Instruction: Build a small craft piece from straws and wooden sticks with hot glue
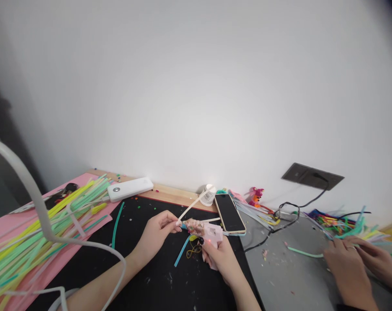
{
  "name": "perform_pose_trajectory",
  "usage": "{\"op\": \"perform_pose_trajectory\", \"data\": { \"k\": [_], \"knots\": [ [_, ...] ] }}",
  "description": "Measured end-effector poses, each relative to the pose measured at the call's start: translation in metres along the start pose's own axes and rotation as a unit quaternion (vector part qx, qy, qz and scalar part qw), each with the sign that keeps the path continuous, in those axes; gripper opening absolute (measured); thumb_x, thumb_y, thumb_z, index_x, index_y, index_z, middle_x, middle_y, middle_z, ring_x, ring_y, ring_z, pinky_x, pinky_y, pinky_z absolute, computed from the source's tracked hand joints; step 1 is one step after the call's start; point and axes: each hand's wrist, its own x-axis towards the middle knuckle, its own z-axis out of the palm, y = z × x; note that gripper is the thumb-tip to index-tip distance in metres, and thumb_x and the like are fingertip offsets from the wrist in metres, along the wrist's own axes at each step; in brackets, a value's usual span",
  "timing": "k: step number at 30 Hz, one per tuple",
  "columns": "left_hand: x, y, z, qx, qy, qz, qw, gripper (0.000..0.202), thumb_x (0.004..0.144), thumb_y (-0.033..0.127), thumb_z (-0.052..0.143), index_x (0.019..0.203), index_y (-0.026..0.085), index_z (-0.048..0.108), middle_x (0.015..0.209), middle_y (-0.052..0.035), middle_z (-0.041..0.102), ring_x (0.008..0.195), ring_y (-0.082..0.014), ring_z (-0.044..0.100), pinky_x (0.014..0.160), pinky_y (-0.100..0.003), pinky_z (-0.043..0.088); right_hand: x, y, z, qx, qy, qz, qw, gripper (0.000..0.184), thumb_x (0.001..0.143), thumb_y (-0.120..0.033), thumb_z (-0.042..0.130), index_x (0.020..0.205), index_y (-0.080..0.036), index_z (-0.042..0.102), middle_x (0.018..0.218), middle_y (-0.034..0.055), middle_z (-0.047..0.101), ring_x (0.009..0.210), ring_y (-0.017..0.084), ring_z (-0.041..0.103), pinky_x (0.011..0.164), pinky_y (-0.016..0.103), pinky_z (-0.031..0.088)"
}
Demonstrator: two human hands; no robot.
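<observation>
My left hand (pixel 157 233) pinches a pale cream pipe-cleaner-like strip (pixel 192 206) that slants up to the right. Its fingertips meet the left end of a small pink paper-wrapped bundle (pixel 214 231) with a mottled beige and pink part. My right hand (pixel 220 255) is closed around the bundle's lower right side, thumb on top. A short blue strip (pixel 182 251) points down below the bundle. Beside it are thin brownish-yellow loops (pixel 193 250) and a small bright yellow bit. The fingers partly hide the bundle, so its exact make-up does not show.
Yellow and green strips (pixel 69 211) lie on pink paper at left, near a white device (pixel 131 189). A paper cup (pixel 208 195) and a phone (pixel 228 211) stand behind my hands. A white cable (pixel 36 194) crosses the left foreground. At right, a co-worker's hands (pixel 348 263) handle a green strip.
</observation>
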Motion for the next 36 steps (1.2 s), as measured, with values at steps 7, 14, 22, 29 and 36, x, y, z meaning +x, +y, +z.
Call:
{"op": "perform_pose_trajectory", "data": {
  "k": [7,14,22,29,36],
  "knots": [
    [0.0,-0.0024,-0.0008,-0.005,0.003,0.008,1.0,0.012,0.076,0.029,0.058,0.071,0.018,0.058,0.068,-0.0011,0.068,0.069,-0.0179,0.066,0.067,-0.028,0.051,0.0017,0.0037,-0.0009,-0.007,0.003,-0.004,1.0,0.035,0.072,-0.046,0.061,0.055,-0.017,0.05,0.042,-0.0038,0.051,0.033,0.006,0.038,0.034,0.018,0.026],
    [0.0,-0.0023,-0.0018,-0.008,0.005,0.015,1.0,0.009,0.078,0.025,0.057,0.073,0.018,0.058,0.068,-0.0006,0.067,0.069,-0.0172,0.066,0.067,-0.027,0.05,-0.0006,-0.0027,-0.0011,-0.018,-0.004,-0.023,1.0,0.038,0.076,-0.045,0.058,0.052,-0.016,0.05,0.041,-0.0042,0.048,0.033,0.005,0.036,0.035,0.018,0.024],
    [0.0004,-0.0027,-0.0023,-0.004,0.007,0.017,1.0,0.008,0.079,0.024,0.056,0.073,0.018,0.058,0.069,-0.0001,0.067,0.071,-0.0171,0.066,0.069,-0.027,0.05,-0.0022,-0.0058,0.001,0.001,0.012,-0.021,1.0,0.035,0.076,-0.043,0.058,0.055,-0.016,0.053,0.04,-0.005,0.047,0.032,0.005,0.034,0.035,0.018,0.022],
    [0.0015,-0.0054,-0.0028,-0.016,0.017,0.013,1.0,0.009,0.078,0.026,0.058,0.074,0.018,0.058,0.071,-0.0005,0.067,0.071,-0.018,0.066,0.07,-0.029,0.051,-0.0002,-0.0046,0.0009,0.003,0.014,-0.017,1.0,0.034,0.075,-0.042,0.058,0.053,-0.017,0.05,0.039,-0.0044,0.048,0.032,0.005,0.035,0.034,0.018,0.024],
    [0.0013,-0.0037,-0.0036,-0.01,0.02,0.012,1.0,0.011,0.078,0.027,0.059,0.074,0.018,0.058,0.07,-0.0004,0.067,0.071,-0.018,0.066,0.071,-0.029,0.051,0.002,0.0023,-0.0008,-0.009,0.033,-0.006,0.999,0.033,0.075,-0.039,0.058,0.052,-0.017,0.05,0.038,-0.0048,0.047,0.031,0.005,0.035,0.034,0.018,0.023]
  ]
}}
